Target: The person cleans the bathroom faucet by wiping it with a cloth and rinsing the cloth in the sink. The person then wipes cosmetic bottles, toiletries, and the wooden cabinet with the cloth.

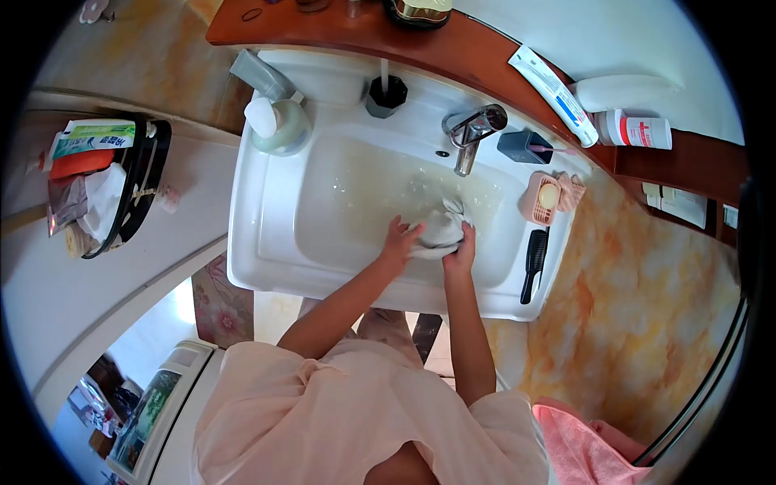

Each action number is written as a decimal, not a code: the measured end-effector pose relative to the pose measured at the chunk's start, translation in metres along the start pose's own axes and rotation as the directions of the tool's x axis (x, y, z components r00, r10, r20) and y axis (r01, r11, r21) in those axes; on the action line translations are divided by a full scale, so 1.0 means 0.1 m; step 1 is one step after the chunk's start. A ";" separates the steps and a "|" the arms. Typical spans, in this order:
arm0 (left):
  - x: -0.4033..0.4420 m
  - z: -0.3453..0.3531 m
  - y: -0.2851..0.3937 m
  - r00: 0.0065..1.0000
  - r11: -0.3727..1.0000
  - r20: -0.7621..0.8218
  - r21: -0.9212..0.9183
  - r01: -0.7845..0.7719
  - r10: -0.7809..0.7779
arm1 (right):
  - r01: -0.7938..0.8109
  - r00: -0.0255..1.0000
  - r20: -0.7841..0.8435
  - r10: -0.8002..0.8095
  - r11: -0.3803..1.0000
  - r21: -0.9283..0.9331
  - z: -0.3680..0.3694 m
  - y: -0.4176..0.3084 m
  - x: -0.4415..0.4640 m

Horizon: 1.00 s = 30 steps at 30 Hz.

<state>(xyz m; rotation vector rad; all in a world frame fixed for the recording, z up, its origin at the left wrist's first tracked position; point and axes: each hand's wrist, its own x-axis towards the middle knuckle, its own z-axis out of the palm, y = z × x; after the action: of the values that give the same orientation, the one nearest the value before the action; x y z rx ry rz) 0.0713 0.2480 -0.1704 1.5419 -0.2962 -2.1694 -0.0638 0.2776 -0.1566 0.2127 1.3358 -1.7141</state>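
Observation:
A wet white cloth, bunched up, is held between my two hands over the water in the white washbasin. From the left side, my left hand grips the cloth, its fingertips on the near edge. On the opposite side my right hand has its fingers closed around the cloth, and part of the fabric sticks up beside them. Cloudy water with some bubbles fills the bowl. Above the far side stands the chrome faucet, its spout just beyond the cloth.
On the basin's left rim stands a pump bottle. Dark cups with toothbrushes stand along the back. A pink soap dish and a black comb lie on the right rim. A toothpaste tube rests on the wooden shelf.

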 end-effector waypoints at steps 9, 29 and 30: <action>0.00 0.22 0.19 0.809 0.782 0.069 0.219 -0.583 0.584 | -0.072 0.997 -0.019 0.071 0.919 -0.387 -0.29 -0.09 -0.11; -1.04 0.53 1.57 0.510 0.494 -0.004 0.252 -0.832 0.860 | 0.483 0.799 0.600 -0.046 0.644 -0.594 0.30 -0.09 -0.11; -0.71 0.37 1.52 0.584 0.589 -0.078 0.142 -0.796 0.808 | 0.401 0.838 0.546 -0.017 0.697 -0.594 0.28 -0.02 0.01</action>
<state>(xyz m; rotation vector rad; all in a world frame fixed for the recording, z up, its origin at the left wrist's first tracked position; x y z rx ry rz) 0.0928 0.1471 -0.0332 1.2182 -0.8774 -1.3174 -0.0546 0.2534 -0.1449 -0.8209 1.5229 -1.1894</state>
